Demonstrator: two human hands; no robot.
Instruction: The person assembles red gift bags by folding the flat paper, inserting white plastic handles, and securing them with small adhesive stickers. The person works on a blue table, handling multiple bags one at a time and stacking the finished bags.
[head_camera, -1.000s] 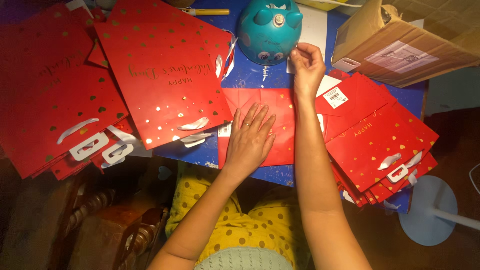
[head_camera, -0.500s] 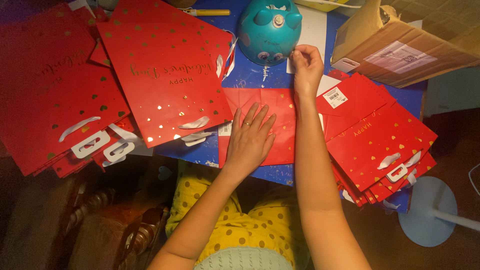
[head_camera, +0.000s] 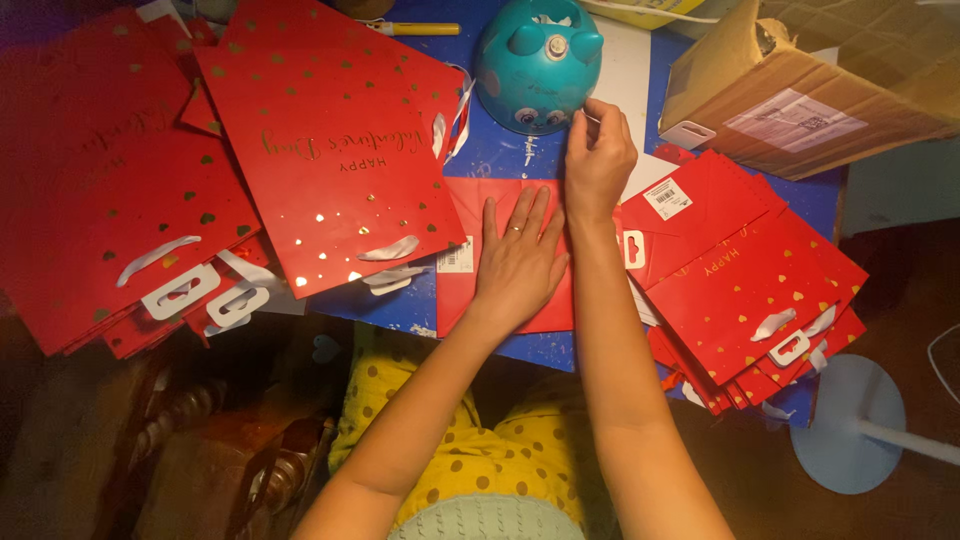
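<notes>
Red bag (head_camera: 462, 300) lies under left hand (head_camera: 517, 262); right hand (head_camera: 598, 160) pinches above.

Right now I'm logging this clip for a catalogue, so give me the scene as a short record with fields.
surface: blue table
left hand: flat, palm down on a red bag lying in the middle
right hand: fingers pinched at the bag's far edge, beside the teal toy
left side: stack of red bags with gold hearts
right side: stack of bags, cardboard box
</notes>
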